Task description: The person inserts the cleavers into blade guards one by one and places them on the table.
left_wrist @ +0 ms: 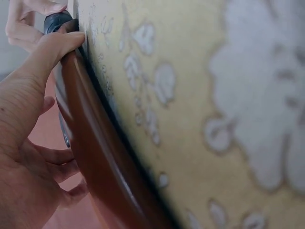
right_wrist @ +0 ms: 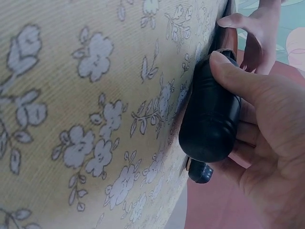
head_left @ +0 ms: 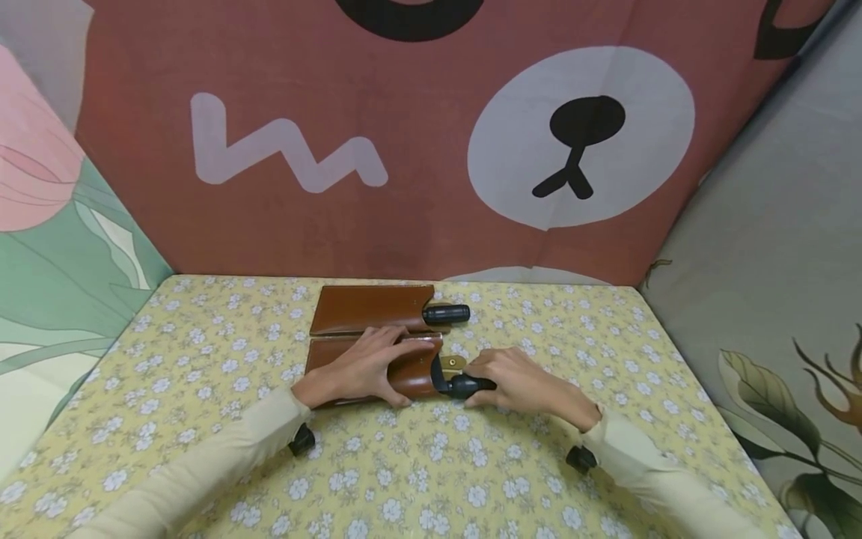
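Observation:
A brown leather sheath [head_left: 414, 374] lies flat on the table. My left hand [head_left: 367, 367] spans it, thumb at the near edge and fingers toward the far edge, holding it down. From its right end comes a black-handled knife [head_left: 469, 386], with a bit of dark blade showing at the sheath mouth. My right hand [head_left: 515, 379] grips the knife's handle; in the right wrist view the thumb lies along the black handle [right_wrist: 209, 119] and the fingers are behind it. A strap with a metal snap [head_left: 453, 361] sits beside the handle. Most of the blade is hidden in the sheath.
Just behind lies a second brown sheath [head_left: 370, 308], its black handle [head_left: 447, 314] pointing right. A yellow flowered cloth [head_left: 438, 479] covers the table. A reddish printed curtain [head_left: 303, 232] hangs along the back edge, with printed fabric at both sides.

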Demonstrator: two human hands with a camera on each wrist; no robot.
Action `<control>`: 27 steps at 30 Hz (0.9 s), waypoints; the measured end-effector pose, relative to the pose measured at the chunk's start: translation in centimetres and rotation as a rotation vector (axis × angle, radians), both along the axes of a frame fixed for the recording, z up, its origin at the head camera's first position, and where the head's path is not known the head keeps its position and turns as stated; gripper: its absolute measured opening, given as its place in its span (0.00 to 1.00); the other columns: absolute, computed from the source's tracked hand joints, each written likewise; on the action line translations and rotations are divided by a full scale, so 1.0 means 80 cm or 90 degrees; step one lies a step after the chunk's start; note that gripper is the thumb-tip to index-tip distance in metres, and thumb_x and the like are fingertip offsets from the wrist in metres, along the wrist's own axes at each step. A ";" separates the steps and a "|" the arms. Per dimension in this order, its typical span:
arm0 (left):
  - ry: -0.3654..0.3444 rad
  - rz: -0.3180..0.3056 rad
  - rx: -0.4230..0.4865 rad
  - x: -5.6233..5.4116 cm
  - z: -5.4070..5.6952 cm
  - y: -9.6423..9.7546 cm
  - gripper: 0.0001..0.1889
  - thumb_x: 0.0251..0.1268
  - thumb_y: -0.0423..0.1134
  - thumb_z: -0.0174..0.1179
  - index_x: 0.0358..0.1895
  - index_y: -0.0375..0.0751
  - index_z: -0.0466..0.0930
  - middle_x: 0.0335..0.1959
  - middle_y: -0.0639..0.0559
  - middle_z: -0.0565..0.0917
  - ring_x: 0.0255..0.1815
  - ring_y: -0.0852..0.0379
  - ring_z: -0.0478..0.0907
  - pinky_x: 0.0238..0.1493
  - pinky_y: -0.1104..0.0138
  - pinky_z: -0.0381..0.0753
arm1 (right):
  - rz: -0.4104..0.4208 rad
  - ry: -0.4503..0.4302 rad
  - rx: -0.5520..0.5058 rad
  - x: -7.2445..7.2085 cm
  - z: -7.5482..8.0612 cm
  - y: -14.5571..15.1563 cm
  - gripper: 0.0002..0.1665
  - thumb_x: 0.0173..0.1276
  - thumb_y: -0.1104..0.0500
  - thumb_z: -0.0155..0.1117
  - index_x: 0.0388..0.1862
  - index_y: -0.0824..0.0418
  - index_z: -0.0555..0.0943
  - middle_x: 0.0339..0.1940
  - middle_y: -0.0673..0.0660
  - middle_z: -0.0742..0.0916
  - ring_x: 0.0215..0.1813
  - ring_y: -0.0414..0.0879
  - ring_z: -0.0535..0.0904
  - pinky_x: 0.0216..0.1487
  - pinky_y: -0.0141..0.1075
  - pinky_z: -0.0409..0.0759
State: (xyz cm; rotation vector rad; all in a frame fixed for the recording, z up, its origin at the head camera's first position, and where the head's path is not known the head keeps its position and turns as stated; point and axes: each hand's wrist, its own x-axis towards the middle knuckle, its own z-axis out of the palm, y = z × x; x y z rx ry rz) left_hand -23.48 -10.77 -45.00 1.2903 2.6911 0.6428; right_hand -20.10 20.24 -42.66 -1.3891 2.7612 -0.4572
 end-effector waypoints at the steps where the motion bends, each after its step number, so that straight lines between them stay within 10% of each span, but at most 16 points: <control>1: 0.002 0.001 -0.001 0.000 0.000 0.000 0.53 0.52 0.61 0.80 0.82 0.60 0.63 0.80 0.39 0.63 0.79 0.36 0.62 0.74 0.30 0.55 | 0.000 -0.002 0.000 0.000 0.000 -0.001 0.25 0.67 0.44 0.76 0.55 0.59 0.89 0.43 0.53 0.91 0.30 0.32 0.72 0.27 0.25 0.65; 27: 0.000 -0.026 0.012 -0.001 -0.003 0.005 0.53 0.52 0.59 0.81 0.82 0.60 0.63 0.81 0.40 0.63 0.75 0.42 0.65 0.72 0.35 0.59 | 0.002 -0.028 -0.035 -0.001 -0.006 -0.003 0.15 0.66 0.45 0.78 0.44 0.51 0.91 0.34 0.44 0.87 0.27 0.30 0.68 0.26 0.26 0.67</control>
